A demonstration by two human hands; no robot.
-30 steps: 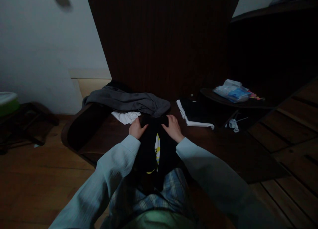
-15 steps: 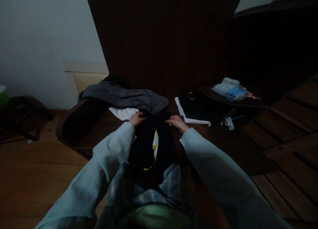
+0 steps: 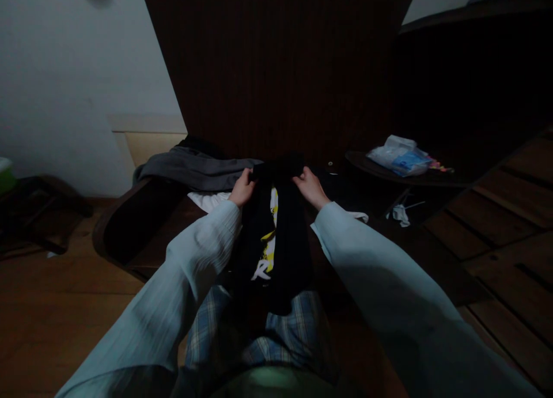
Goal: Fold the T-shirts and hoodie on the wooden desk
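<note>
A black garment with a yellow and white print (image 3: 294, 237) hangs between my hands, its lower end near my plaid-covered lap (image 3: 298, 320). My left hand (image 3: 243, 188) pinches its upper left edge. At the upper right edge, my right hand (image 3: 310, 188) grips the same cloth with thumb and fingers together. Sleeve-like folds lie inward along the print. Behind my left hand are a grey garment (image 3: 190, 166) and a white cloth (image 3: 209, 201). Past my right hand lies a dark folded garment (image 3: 341, 193) with a white edge, mostly hidden.
The dark wooden bench (image 3: 168, 231) has a raised, curved left end. On a small shelf at right sits a clear plastic bag (image 3: 401, 156), with a crumpled white piece (image 3: 401, 215) below it. A tall dark panel (image 3: 276, 69) stands behind. Wooden slats (image 3: 510, 213) are at far right.
Both hands have moved up and away from me, raising the black garment's upper edge. More of its print shows, including a white letter. The garment now covers part of the grey one.
</note>
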